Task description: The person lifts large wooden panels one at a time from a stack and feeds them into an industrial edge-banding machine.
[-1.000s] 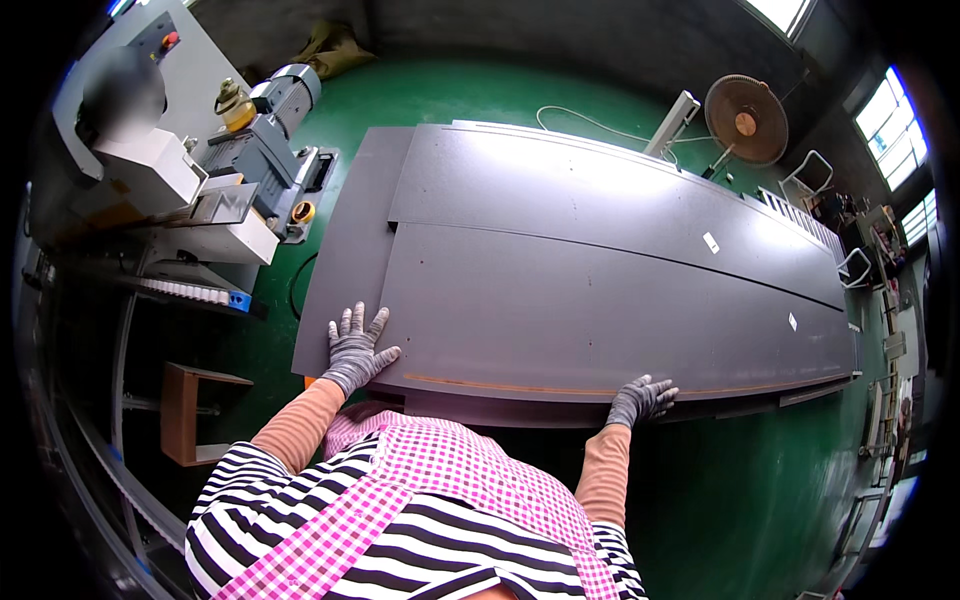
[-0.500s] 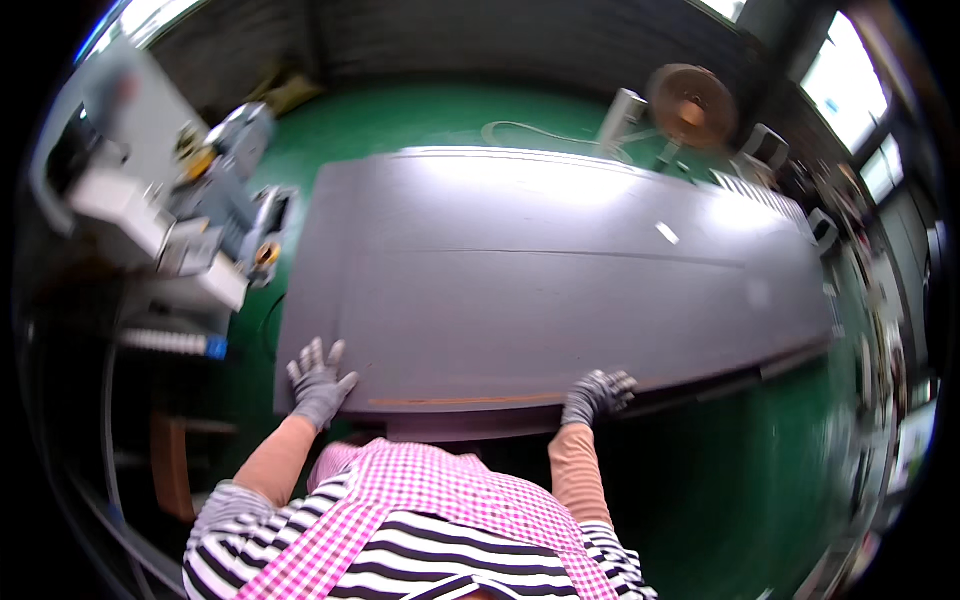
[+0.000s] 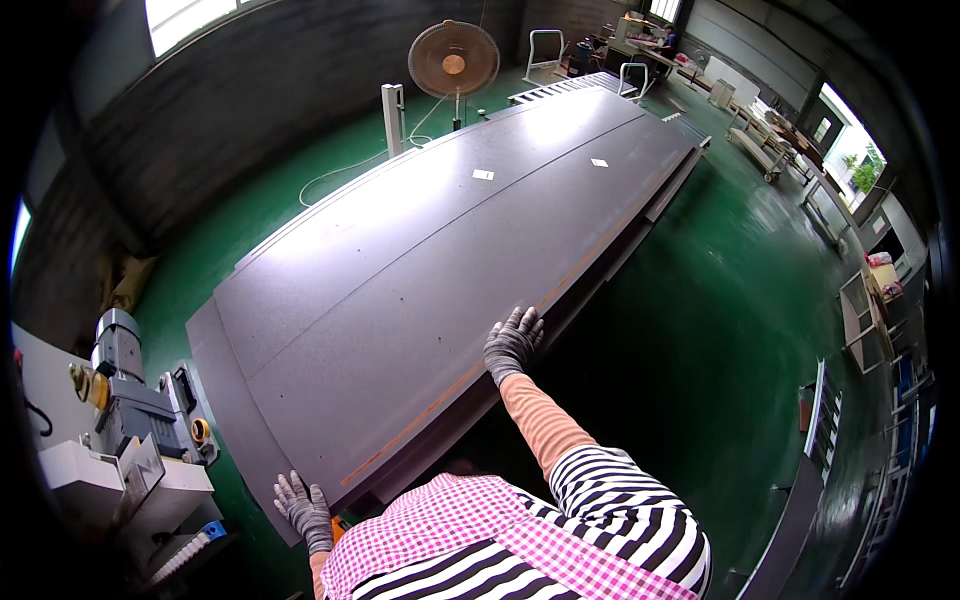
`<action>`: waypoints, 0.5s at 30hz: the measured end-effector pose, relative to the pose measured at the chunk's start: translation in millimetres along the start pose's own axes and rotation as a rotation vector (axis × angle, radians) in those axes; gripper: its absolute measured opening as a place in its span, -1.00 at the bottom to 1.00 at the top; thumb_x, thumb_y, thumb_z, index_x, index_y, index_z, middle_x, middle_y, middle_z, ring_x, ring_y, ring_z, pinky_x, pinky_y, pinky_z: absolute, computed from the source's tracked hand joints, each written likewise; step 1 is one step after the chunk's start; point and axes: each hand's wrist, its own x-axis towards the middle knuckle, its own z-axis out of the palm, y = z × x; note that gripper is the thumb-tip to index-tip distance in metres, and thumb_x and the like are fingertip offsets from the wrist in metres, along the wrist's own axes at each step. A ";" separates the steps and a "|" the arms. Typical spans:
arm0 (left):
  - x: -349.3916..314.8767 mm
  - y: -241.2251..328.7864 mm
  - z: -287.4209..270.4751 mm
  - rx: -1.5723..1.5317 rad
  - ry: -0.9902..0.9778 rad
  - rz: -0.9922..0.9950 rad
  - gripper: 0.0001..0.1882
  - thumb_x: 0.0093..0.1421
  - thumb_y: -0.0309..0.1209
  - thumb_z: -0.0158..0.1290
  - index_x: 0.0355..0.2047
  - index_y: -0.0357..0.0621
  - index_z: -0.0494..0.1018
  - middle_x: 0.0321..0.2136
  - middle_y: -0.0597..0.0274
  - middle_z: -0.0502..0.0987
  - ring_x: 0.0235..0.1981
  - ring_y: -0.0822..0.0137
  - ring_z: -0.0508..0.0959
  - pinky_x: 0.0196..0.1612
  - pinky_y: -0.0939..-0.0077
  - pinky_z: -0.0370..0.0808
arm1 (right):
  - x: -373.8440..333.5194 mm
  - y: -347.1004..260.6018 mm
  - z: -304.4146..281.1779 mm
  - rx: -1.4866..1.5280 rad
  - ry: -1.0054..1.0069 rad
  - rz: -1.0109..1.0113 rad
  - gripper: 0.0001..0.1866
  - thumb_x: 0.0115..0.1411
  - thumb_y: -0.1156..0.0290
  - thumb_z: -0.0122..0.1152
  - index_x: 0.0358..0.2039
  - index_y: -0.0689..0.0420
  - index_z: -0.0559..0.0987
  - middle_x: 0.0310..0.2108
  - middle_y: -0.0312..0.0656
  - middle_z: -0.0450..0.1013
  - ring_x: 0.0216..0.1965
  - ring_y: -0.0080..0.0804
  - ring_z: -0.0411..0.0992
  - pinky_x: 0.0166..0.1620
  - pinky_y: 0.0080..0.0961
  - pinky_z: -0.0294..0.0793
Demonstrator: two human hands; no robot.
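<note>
A large dark grey sheet [image 3: 400, 300] lies flat in front of me, stacked on other boards whose edges show beneath it. Gloved in striped grey, my left hand [image 3: 302, 510] rests with spread fingers on its near left corner. My right hand [image 3: 513, 345], in a matching glove, presses flat on the long near edge, fingers stretched out, holding nothing. Along that edge runs a thin orange-brown line [image 3: 415, 424]. Two small white labels, one of them a left label [image 3: 483, 175] and the other a right label [image 3: 599, 163], sit toward the far end.
A machine with a grey motor [image 3: 140, 410] stands close to the sheet's left end. Behind the sheet are a round fan [image 3: 454, 62] and a white post [image 3: 392, 118] with a cable on the green floor. Roller conveyors [image 3: 822, 425] stand at right. A person [image 3: 668, 40] is far off.
My view has swung to the right, so the sheet now slants away toward the upper right. Both hands remain on the sheet near its close edge.
</note>
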 end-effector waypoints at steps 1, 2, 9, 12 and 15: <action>0.9 0.5 1.1 -0.009 -0.014 0.014 -0.39 0.13 -0.11 -0.14 0.19 -0.01 0.13 0.25 0.04 -0.03 0.28 0.03 -0.06 0.27 0.03 -0.24 | 3.5 1.3 0.0 0.004 0.013 -0.006 -0.38 0.19 0.14 -0.19 0.21 0.18 0.09 0.29 0.01 -0.20 0.30 0.05 -0.26 0.28 -0.12 -0.32; -1.5 -6.4 2.7 -0.015 0.026 0.016 -0.39 0.11 -0.12 -0.12 0.17 -0.02 0.16 0.24 0.04 0.00 0.27 0.02 -0.05 0.27 0.04 -0.24 | 0.6 -7.4 0.8 0.015 0.009 -0.017 -0.38 0.20 0.12 -0.20 0.21 0.17 0.10 0.29 0.01 -0.19 0.30 0.05 -0.27 0.28 -0.12 -0.34; -6.1 -10.8 -13.9 -0.142 0.282 0.123 -0.46 0.01 -0.12 -0.06 -0.01 -0.08 0.31 0.11 -0.05 0.19 0.18 -0.06 0.09 0.21 -0.04 -0.12 | -8.1 -53.7 -3.4 -0.640 0.207 0.071 -0.53 -0.04 0.29 0.00 -0.09 0.20 0.42 -0.06 0.11 0.30 0.04 0.14 0.21 0.08 -0.02 0.19; -11.9 -14.8 -34.9 -0.189 0.336 0.164 -0.56 -0.05 -0.10 0.00 -0.20 -0.06 0.34 -0.12 0.01 0.29 -0.04 0.01 0.26 -0.02 -0.04 0.13 | -31.9 -46.4 -42.2 -0.266 0.244 -0.506 -0.72 -0.10 0.33 0.07 -0.33 0.12 0.41 -0.25 -0.05 0.28 -0.30 -0.22 0.26 -0.21 -0.11 0.22; -22.6 -22.6 -17.6 -0.141 0.300 0.107 -0.45 0.11 -0.04 -0.15 0.03 -0.10 0.30 0.11 -0.01 0.22 0.17 0.04 0.16 0.18 0.01 0.00 | -49.2 -61.2 -8.4 -0.139 -0.146 -0.520 -0.42 0.16 0.15 -0.02 0.15 0.15 0.22 0.23 -0.03 0.02 0.27 -0.16 -0.08 0.28 -0.28 -0.16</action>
